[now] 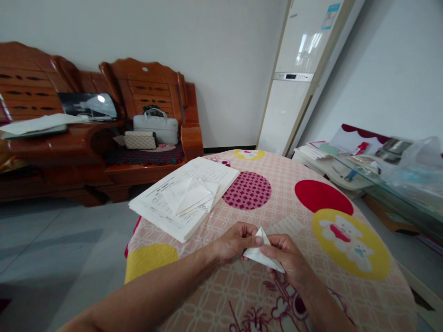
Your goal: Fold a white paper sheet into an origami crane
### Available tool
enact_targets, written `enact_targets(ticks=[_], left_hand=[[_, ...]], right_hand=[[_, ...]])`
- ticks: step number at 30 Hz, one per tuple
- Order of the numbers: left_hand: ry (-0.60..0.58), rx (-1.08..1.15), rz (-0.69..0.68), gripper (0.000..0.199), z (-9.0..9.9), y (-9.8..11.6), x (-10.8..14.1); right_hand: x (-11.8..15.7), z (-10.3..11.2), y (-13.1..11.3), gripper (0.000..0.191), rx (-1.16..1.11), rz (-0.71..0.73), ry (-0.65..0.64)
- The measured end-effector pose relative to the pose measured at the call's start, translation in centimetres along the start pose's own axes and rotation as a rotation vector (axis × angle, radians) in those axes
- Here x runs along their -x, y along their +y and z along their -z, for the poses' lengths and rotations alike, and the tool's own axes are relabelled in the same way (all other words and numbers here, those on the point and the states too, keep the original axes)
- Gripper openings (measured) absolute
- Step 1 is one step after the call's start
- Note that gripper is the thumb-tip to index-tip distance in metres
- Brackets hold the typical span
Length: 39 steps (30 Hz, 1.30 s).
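A small folded white paper (266, 260) with pointed corners is held above the table between both hands. My left hand (238, 242) pinches it from the left, thumb lying across its upper part. From the right, my right hand (287, 256) grips it, thumb on the near face and fingers behind. The fingers partly cover the paper, so its back layers are hidden. Beyond my left hand, a stack of printed sheets (155, 203) lies on the table, with several folded paper pieces (194, 196) on top.
The round table wears a patterned pink cloth (277, 184). Wooden armchairs (152, 76) with bags (155, 127) stand at the back left. A tall white air conditioner (287, 101) is behind the table. At right, a glass-topped stand (387, 184) holds papers and a plastic bag.
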<state>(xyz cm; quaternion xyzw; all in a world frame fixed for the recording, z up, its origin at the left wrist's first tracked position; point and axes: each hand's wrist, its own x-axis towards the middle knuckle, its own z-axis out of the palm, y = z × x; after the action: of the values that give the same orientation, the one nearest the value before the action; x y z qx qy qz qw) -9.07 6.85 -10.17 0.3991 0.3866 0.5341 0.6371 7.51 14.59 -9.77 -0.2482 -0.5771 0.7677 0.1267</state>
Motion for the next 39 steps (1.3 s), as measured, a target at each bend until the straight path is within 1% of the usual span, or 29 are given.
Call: enact_targets(ticks=[4, 10, 13, 16, 21, 23, 25, 27, 29, 32, 34, 36, 39], left_hand=[[0.053, 0.089, 0.042, 0.036, -0.5, -0.3, 0.1], [0.138, 0.071, 0.028, 0.038, -0.9, -0.5, -0.1], [0.195, 0.107, 0.023, 0.038, -0.8, -0.6, -0.1], [0.23, 0.124, -0.013, 0.038, -0.9, -0.6, -0.2], [0.285, 0.041, -0.049, 0.041, -0.8, -0.4, -0.5], [0.27, -0.042, -0.044, 0.044, -0.6, -0.4, -0.5], [0.21, -0.132, -0.029, 0.046, -0.4, -0.2, -0.5], [0.179, -0.185, -0.018, 0.048, -0.4, -0.2, -0.4], [0.195, -0.178, -0.015, 0.048, -0.5, -0.2, -0.4], [0.248, -0.095, 0.006, 0.045, -0.6, -0.3, -0.5], [0.266, -0.06, 0.021, 0.043, -0.5, -0.4, -0.7], [0.244, -0.083, 0.028, 0.043, -0.2, -0.5, -0.8], [0.197, -0.153, 0.011, 0.048, 0.5, -0.3, -0.8]], right_hand=[[0.1, 0.3, 0.2, 0.035, -0.003, 0.011, -0.017], [0.0, 0.5, 0.4, 0.035, 0.047, -0.045, -0.067], [-0.2, 0.1, 0.6, 0.034, 0.037, -0.044, -0.049], [-0.4, -0.2, 0.8, 0.034, 0.03, -0.046, -0.03], [-0.4, -0.2, 0.7, 0.036, -0.005, -0.027, -0.006], [-0.5, 0.0, 0.7, 0.035, 0.0, -0.002, 0.033], [-0.6, 0.1, 0.6, 0.035, 0.014, 0.003, 0.074], [-0.6, 0.0, 0.5, 0.036, 0.017, -0.01, 0.093], [-0.6, -0.1, 0.4, 0.036, 0.021, -0.01, 0.096], [-0.5, -0.3, 0.3, 0.037, 0.032, 0.01, 0.103], [-0.5, -0.2, 0.2, 0.037, 0.03, -0.008, 0.096], [-0.5, 0.0, 0.1, 0.038, 0.024, -0.023, 0.101], [-0.5, 0.4, -0.1, 0.039, 0.015, 0.034, 0.153]])
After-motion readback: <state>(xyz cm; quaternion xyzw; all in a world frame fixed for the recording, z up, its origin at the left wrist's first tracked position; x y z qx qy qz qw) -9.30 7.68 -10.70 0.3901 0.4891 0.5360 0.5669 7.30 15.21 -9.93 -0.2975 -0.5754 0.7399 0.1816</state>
